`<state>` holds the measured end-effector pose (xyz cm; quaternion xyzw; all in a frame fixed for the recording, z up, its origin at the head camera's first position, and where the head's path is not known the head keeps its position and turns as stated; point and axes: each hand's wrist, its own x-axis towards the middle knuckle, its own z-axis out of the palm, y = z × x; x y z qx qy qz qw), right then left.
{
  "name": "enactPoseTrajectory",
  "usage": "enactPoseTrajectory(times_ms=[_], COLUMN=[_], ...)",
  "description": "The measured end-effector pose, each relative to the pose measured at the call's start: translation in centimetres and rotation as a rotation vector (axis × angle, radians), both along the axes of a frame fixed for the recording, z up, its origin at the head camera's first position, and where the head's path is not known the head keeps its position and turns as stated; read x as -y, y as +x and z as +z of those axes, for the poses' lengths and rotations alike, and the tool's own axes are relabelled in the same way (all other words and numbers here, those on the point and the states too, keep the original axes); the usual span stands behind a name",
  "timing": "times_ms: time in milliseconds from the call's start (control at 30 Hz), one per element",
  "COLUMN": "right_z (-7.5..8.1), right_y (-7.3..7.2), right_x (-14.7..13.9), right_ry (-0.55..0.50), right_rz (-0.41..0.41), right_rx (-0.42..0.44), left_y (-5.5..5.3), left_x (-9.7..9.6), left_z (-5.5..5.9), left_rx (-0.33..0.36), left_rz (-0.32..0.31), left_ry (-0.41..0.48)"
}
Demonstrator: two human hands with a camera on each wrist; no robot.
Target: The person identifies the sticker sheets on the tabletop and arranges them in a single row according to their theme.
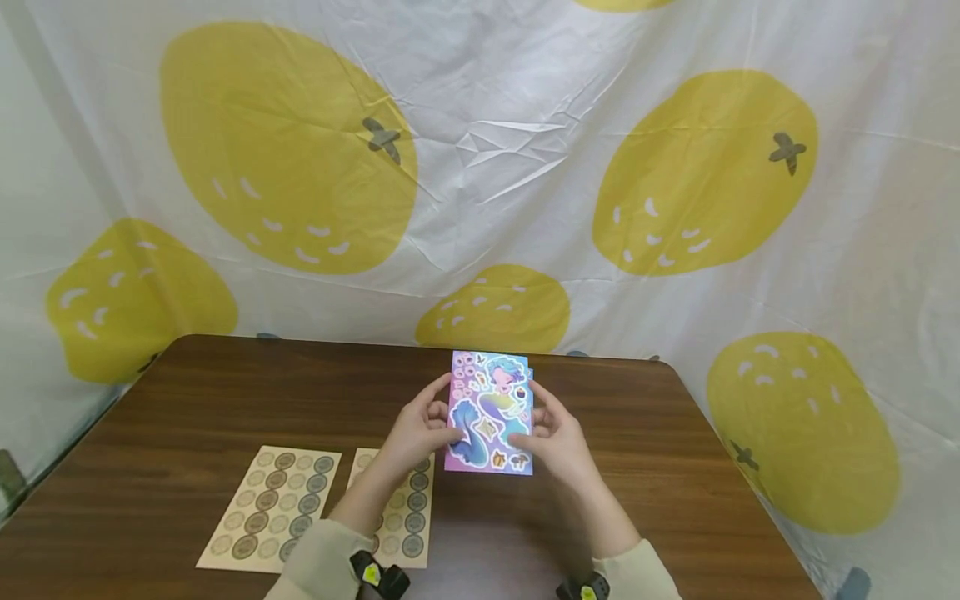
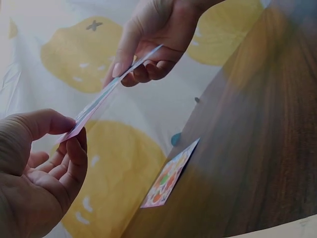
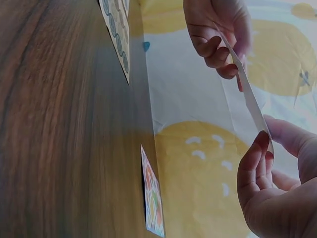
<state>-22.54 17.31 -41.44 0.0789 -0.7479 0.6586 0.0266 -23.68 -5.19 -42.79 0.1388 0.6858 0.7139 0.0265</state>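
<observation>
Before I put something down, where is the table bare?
The table is bare right of the right hand and at back left, beyond the beige sheets. Crowded: front left, those sheets; back middle, a second card beyond the held card.

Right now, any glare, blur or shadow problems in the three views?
Head: print on the held sticker sheet fairly clear, soft shadow on the table; left wrist: pale haze over the table, curtain bright at upper left; right wrist: table grain soft, pale sheen across it.
</observation>
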Motion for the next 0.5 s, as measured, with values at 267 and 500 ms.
enactPoseTrajectory(times_ms=[267,500], right_z=[0.1,-0.1], right_y=[0.9,1.6], right_x=[-1.2,-2.2], right_ry=[0.040,0.039], right_rz=[0.025,0.045], right_rx=[0.020,0.028], left_y=[0.4,1.3], left_x=[-0.6,-1.1], left_z=[-0.3,-0.3], left_rx=[-0.026,-0.003], left_rz=[-0.079,-0.108], left_ry=[0.030,0.029])
